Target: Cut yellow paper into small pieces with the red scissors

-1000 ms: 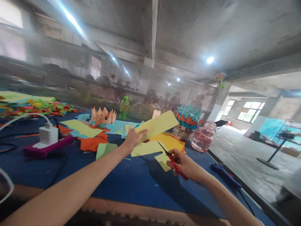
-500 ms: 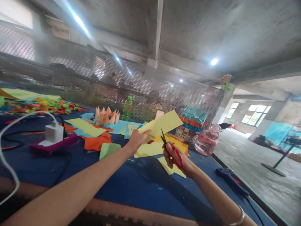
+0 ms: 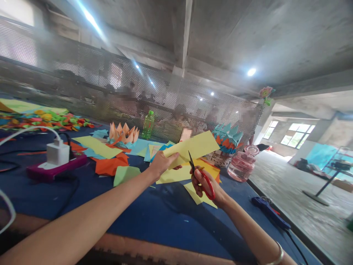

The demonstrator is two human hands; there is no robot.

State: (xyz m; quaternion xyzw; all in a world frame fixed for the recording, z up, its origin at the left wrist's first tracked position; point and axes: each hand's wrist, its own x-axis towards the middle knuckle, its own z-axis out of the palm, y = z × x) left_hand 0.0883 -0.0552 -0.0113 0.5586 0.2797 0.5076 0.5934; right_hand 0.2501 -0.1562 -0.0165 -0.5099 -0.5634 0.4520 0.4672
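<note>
My left hand (image 3: 162, 162) pinches the left end of a long yellow paper strip (image 3: 194, 146), thumb on top, holding it up above the table. In my right hand (image 3: 205, 184) is a pair of scissors (image 3: 209, 186) with red handles. Their dark blades point up and left, close to the strip's lower edge; whether they touch the paper I cannot tell. Below the hands lie more yellow paper sheets (image 3: 172, 176) and a smaller yellow piece (image 3: 200, 197). Just left of my left wrist rest a light green sheet (image 3: 125, 176) and crumpled orange paper (image 3: 111, 165).
On the blue table (image 3: 154, 221) stand a peach folded-paper ring (image 3: 124, 134), a green bottle (image 3: 149, 125), a basket-like paper piece (image 3: 220, 156) and a pink jar (image 3: 241, 165). A purple power strip (image 3: 55, 169) lies left, a blue corded tool (image 3: 270, 212) right. Behind is a perforated screen (image 3: 165, 106).
The yellow strip's free end has shifted slightly right and lies flatter. Both hands keep their grips, and the camera view has turned a little.
</note>
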